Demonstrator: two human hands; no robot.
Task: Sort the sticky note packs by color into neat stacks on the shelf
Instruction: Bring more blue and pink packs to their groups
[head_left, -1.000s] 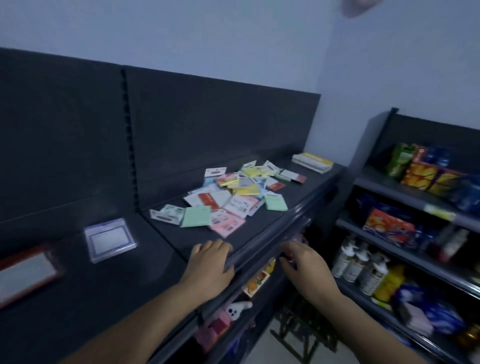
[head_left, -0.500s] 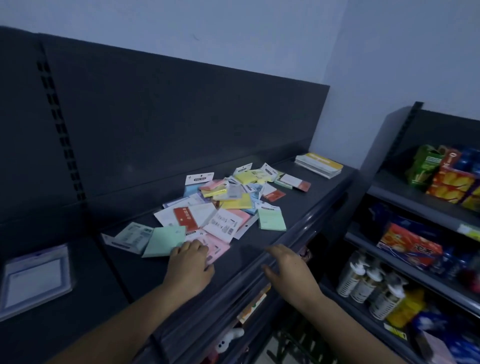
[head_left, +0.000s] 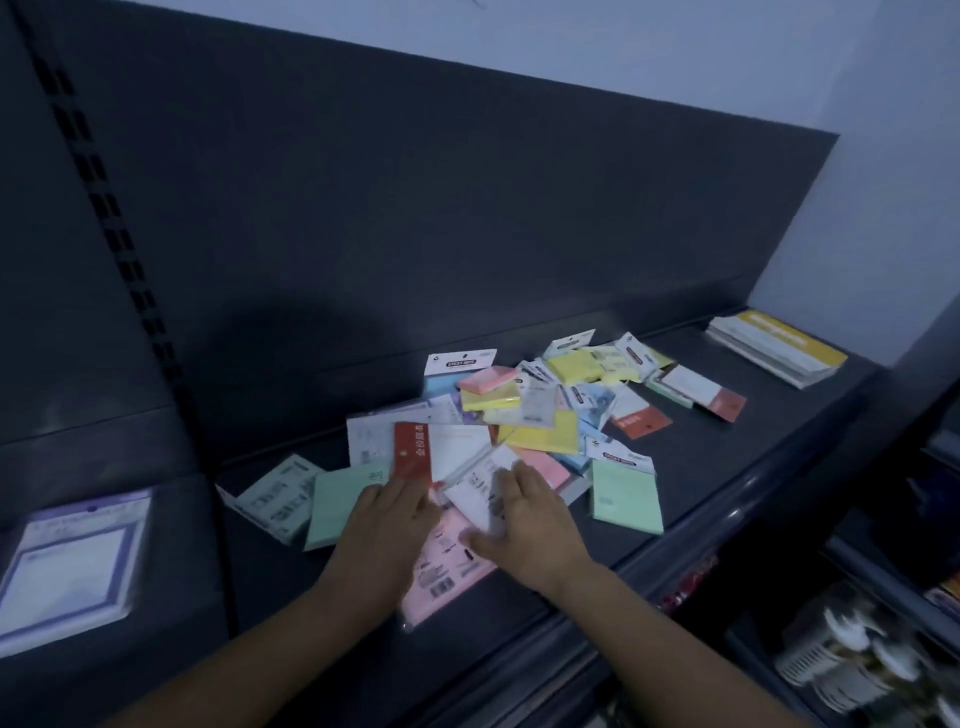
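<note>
On the shelf (head_left: 727, 467), pink pack (head_left: 441, 577) lying front-to-back, left hand (head_left: 384, 522), right hand (head_left: 524, 525) flat, grips apart.

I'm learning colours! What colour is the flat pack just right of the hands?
The pack is light green; the head view shows it.

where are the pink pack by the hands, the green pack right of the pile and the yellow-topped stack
pink pack (head_left: 441, 582), head view, its printed lower face
green pack (head_left: 626, 499), head view, middle of its face
yellow-topped stack (head_left: 784, 335), head view, its yellow top strip
</note>
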